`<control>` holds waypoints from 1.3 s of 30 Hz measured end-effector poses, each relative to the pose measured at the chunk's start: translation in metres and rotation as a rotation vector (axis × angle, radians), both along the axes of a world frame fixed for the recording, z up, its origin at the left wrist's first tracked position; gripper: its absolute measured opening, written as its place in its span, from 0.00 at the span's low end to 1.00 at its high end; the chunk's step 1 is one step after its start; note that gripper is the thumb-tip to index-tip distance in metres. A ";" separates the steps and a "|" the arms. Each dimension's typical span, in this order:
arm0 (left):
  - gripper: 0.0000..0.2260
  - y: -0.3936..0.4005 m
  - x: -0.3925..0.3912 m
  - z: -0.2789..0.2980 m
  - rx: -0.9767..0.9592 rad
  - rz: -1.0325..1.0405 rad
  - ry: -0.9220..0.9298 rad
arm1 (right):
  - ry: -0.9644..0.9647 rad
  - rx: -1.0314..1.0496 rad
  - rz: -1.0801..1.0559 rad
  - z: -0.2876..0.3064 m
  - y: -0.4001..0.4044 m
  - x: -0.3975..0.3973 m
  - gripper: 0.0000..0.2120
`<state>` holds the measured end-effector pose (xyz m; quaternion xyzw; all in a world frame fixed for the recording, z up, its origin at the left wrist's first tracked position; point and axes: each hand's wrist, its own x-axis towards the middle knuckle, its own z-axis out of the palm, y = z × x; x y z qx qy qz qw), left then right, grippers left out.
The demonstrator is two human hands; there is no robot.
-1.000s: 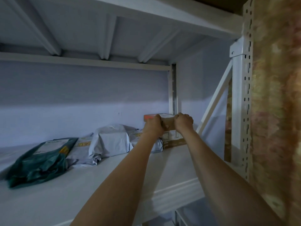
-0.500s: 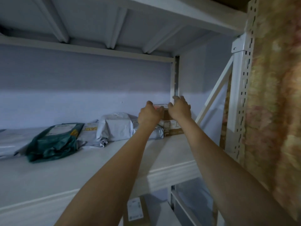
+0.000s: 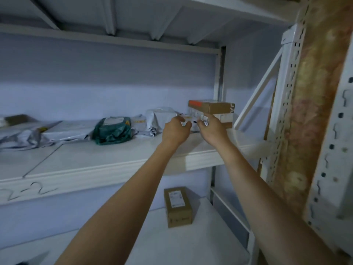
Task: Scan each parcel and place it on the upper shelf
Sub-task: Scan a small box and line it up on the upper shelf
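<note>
A brown cardboard box with an orange strip [image 3: 214, 107] rests on top of another carton [image 3: 226, 121] at the right end of the upper shelf [image 3: 107, 165]. My left hand [image 3: 175, 130] and my right hand [image 3: 212, 130] hover just in front of and below it, fingers apart, holding nothing. Their fingertips are close to a crumpled grey mailer bag [image 3: 192, 122] lying beside the cartons; I cannot tell if they touch it.
Along the upper shelf lie a green mailer bag [image 3: 112, 130], grey mailer bags [image 3: 160, 119] and flat grey parcels [image 3: 38, 133] at the left. A labelled cardboard box [image 3: 178, 206] sits on the lower shelf. A perforated white upright [image 3: 286, 111] and brace stand at the right.
Both hands have let go of the orange-strip box, which now sits on the other carton, and have dropped back toward me. The view has tilted down, showing the lower shelf.
</note>
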<state>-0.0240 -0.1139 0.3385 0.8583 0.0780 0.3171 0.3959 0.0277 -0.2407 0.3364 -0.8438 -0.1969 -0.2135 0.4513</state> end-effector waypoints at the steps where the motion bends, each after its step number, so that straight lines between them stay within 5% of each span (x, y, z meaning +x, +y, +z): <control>1: 0.15 -0.004 -0.014 -0.002 0.003 -0.012 -0.012 | -0.004 0.008 0.009 -0.002 -0.003 -0.012 0.23; 8: 0.10 -0.042 -0.106 -0.007 -0.053 -0.078 -0.101 | -0.024 0.010 0.064 -0.020 -0.050 -0.090 0.21; 17: 0.07 -0.072 -0.163 -0.100 -0.195 -0.154 0.101 | 0.168 -0.012 0.043 -0.103 -0.094 -0.151 0.11; 34: 0.14 0.058 -0.079 -0.251 -0.641 0.079 0.404 | 0.533 -0.089 0.052 -0.236 0.019 -0.059 0.15; 39: 0.13 0.082 -0.043 -0.278 -0.773 0.064 0.479 | 0.672 -0.064 -0.005 -0.270 0.031 -0.020 0.24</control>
